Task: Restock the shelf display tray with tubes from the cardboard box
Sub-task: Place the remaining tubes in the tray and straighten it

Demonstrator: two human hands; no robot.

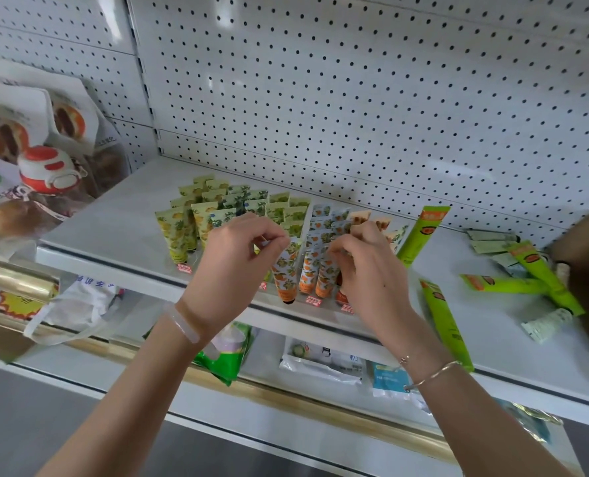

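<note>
where the shelf (114, 228) meets the pegboard (355, 98), small printed tubes (196, 215) stand packed in rows. each is a soft taper with a flat crimped end and a round cap. yellow lemon prints stand at the left, dark leafy prints next, green fruit in the middle, orange fruit and pale blue to the right. three orange-print ones show at the front; the ranks behind overlap too much to count. all stand cap down and crimp up, long axis upright and leaning a little back. the left grip (234, 266) pinches the crimp of the front orange tube (284, 270) between thumb and forefinger. the right grip (368, 270) has its fingers curled over the neighbouring tops; whether it holds one cannot be told. four long green packs (446, 325) are near: one leans beside the rows, three lie flat on the shelf to the right.
</note>
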